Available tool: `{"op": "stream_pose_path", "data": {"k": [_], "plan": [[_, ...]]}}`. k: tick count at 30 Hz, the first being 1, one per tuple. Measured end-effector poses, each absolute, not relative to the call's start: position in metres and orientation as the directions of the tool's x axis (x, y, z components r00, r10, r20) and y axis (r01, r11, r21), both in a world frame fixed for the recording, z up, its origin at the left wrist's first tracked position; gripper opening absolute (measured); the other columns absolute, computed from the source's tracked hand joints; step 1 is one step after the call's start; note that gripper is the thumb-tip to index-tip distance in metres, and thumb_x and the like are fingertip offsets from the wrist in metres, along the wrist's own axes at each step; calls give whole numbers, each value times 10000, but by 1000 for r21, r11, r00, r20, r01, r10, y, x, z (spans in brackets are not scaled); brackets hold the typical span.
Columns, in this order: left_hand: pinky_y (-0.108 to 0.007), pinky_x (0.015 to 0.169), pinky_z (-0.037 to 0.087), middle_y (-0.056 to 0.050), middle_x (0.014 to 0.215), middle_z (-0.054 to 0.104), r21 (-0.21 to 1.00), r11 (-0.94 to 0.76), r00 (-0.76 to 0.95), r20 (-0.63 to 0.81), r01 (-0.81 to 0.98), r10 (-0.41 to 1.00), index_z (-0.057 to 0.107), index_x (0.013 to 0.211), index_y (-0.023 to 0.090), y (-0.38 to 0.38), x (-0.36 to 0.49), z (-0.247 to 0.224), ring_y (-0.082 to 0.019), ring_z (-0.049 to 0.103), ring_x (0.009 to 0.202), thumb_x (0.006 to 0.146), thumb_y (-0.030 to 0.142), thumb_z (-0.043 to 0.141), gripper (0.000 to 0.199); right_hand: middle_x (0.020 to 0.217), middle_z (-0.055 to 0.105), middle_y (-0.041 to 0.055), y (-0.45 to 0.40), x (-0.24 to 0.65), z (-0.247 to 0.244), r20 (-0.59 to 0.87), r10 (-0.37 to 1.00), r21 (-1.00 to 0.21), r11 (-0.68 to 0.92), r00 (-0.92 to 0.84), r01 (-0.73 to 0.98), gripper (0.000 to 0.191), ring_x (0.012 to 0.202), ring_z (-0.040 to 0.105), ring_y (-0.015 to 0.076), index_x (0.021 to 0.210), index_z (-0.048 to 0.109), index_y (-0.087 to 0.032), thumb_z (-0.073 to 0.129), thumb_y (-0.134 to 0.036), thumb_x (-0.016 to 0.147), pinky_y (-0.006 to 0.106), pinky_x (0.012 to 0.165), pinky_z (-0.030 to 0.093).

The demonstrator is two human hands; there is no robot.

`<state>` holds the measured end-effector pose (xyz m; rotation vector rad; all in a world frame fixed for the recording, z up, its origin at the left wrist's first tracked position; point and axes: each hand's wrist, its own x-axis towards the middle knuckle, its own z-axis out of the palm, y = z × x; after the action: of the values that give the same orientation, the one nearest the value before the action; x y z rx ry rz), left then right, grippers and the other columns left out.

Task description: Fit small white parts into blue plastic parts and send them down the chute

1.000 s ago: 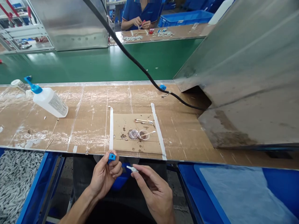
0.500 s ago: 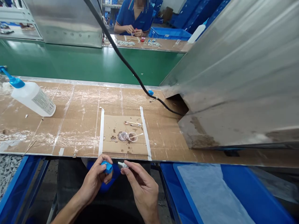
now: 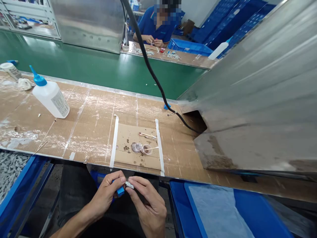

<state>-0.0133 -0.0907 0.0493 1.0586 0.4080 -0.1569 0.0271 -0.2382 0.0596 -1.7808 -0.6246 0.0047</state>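
Observation:
My left hand (image 3: pixel 109 193) is closed on a small blue block-like piece (image 3: pixel 120 191), below the bench's front edge. Between the thumb and fingers of my right hand (image 3: pixel 150 201) is a small white plastic part (image 3: pixel 129 185). Its left end meets the left thumb and fingertips, so I cannot tell if it touches the blue piece. In front of the hands, on a cardboard sheet (image 3: pixel 123 160), are a small round cup (image 3: pixel 147 149) with a cotton swab (image 3: pixel 154 148) across it, a clear lid-like piece (image 3: pixel 136 147) and several other swabs (image 3: pixel 148 136).
A white bottle with a blue nozzle (image 3: pixel 55 100) stands on the left. A black cable (image 3: pixel 155 77) hangs across the bench towards a metal housing (image 3: pixel 247 115). Bins with grey parts (image 3: pixel 11 172) and a pale sheet (image 3: pixel 218 208) flank me. Another person (image 3: pixel 157 28) works across the green belt (image 3: pixel 99 67).
My hands have come together; the white part now reaches the left fingertips beside the blue piece. The view has tilted and shifted left, showing more of the bench's left side.

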Motion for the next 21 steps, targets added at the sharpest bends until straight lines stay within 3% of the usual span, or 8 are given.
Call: {"op": "stream_pose_path", "data": {"k": [5, 8, 13, 21], "plan": [[-260, 523, 181, 59, 639, 359, 692, 661, 933, -357, 291, -37, 567, 841, 183, -90, -13, 49, -98, 242, 542, 904, 526, 596, 351, 960, 779, 0, -248, 41, 62, 216, 220, -917, -289, 951, 275, 158, 820, 746, 164, 1039, 775, -277, 732, -211, 902, 246, 787, 618], [-263, 526, 188, 67, 626, 350, 629, 725, 926, -377, 280, -31, 560, 875, 191, -86, -16, 49, -94, 257, 527, 891, 486, 629, 303, 951, 776, 18, -255, 67, 78, 270, 157, -865, -394, 950, 311, 149, 785, 734, 171, 1059, 776, -253, 700, -271, 932, 274, 771, 612], [-269, 537, 194, 56, 663, 375, 609, 749, 909, -415, 259, 24, 581, 933, 192, -80, -18, 51, -87, 287, 532, 915, 551, 620, 361, 1017, 772, 52, -247, 113, 104, 380, 315, -700, -516, 870, 493, 147, 934, 730, 208, 1027, 758, -217, 630, -271, 980, 333, 885, 589], [-278, 542, 172, 64, 647, 334, 625, 727, 890, -454, 282, 45, 569, 878, 185, -76, -12, 57, -89, 241, 548, 855, 618, 665, 444, 952, 764, 70, -227, 134, 95, 475, 507, -453, -560, 719, 694, 133, 886, 715, 204, 1017, 716, -180, 585, -192, 997, 351, 851, 590]]}}
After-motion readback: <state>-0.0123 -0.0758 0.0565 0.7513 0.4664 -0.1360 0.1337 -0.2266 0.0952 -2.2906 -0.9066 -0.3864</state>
